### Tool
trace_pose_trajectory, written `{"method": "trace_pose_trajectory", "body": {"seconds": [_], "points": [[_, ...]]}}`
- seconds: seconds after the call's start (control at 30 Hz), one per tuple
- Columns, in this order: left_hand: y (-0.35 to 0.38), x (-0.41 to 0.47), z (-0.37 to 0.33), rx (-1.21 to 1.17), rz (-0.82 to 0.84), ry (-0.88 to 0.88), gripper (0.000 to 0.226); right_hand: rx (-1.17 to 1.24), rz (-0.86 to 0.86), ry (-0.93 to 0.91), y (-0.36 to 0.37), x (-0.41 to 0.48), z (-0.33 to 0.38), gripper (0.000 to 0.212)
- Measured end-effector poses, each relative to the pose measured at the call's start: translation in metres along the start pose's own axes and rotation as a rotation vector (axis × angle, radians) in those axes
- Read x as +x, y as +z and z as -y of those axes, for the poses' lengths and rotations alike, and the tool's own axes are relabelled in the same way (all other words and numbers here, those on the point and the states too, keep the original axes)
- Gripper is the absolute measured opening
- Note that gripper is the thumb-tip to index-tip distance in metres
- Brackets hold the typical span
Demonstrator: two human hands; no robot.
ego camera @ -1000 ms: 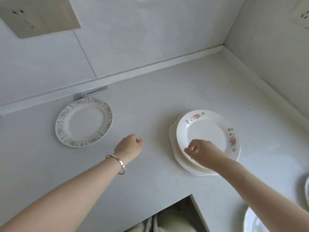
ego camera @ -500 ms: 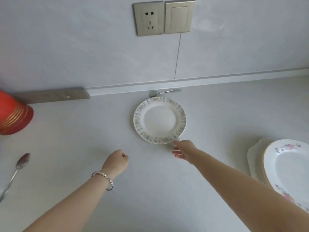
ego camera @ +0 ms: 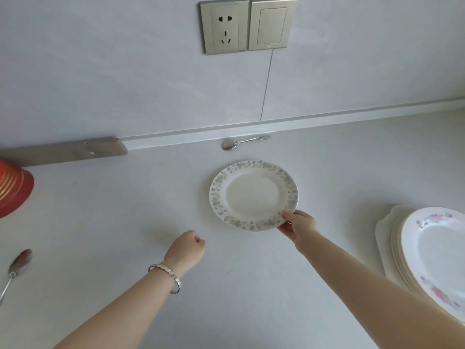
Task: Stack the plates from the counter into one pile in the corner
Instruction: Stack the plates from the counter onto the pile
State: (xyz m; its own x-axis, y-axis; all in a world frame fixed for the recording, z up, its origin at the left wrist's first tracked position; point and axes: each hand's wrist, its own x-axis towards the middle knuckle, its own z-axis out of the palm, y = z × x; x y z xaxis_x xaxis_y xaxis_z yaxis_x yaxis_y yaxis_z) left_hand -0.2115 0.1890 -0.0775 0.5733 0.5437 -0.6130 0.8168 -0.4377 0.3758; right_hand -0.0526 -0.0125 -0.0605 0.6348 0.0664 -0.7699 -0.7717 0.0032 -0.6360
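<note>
Counter (ego camera: 125, 222), right hand (ego camera: 299, 224) now pinching rim of floral-bordered plate (ego camera: 251, 195)

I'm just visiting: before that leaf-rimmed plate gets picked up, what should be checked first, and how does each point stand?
1. Right hand pinches the rim of the round white plate with the blue-green leaf border: ok.
2. Plate surface bare: ok.
3. Left hand, an empty fist, apart from the plate: ok.
4. Metal spoon by the wall, apart from the plate: ok.
5. Pile of white pink-flowered plates at right, top bare: ok.
6. Grip reaches fully under the rim: cannot tell.
</note>
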Motion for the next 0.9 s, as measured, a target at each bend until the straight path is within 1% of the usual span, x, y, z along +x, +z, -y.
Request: {"method": "trace_pose_trajectory", "body": {"seconds": [0.13,0.3,0.47,0.6,0.7,0.9], "points": [[0.014,-0.011,-0.033,0.047,0.019,0.059,0.022,-0.004,-0.001,-0.094,-0.078,-0.02,0.015,0.012],[0.051,-0.038,-0.099,0.091,0.049,0.164,0.018,-0.008,-0.028,-0.276,-0.195,-0.052,0.048,0.015],[0.102,-0.068,-0.175,0.13,0.102,0.292,0.02,0.022,-0.118,-0.384,-0.312,-0.082,0.064,0.015],[0.133,-0.085,-0.219,0.152,0.101,0.369,0.019,0.116,-0.176,-0.341,-0.379,-0.091,0.054,0.016],[0.149,-0.096,-0.245,0.176,0.082,0.412,0.02,0.181,-0.216,-0.292,-0.414,-0.089,0.04,0.015],[0.166,-0.108,-0.27,0.171,0.103,0.418,0.017,0.27,-0.235,-0.228,-0.439,-0.069,0.02,0.013]]}}
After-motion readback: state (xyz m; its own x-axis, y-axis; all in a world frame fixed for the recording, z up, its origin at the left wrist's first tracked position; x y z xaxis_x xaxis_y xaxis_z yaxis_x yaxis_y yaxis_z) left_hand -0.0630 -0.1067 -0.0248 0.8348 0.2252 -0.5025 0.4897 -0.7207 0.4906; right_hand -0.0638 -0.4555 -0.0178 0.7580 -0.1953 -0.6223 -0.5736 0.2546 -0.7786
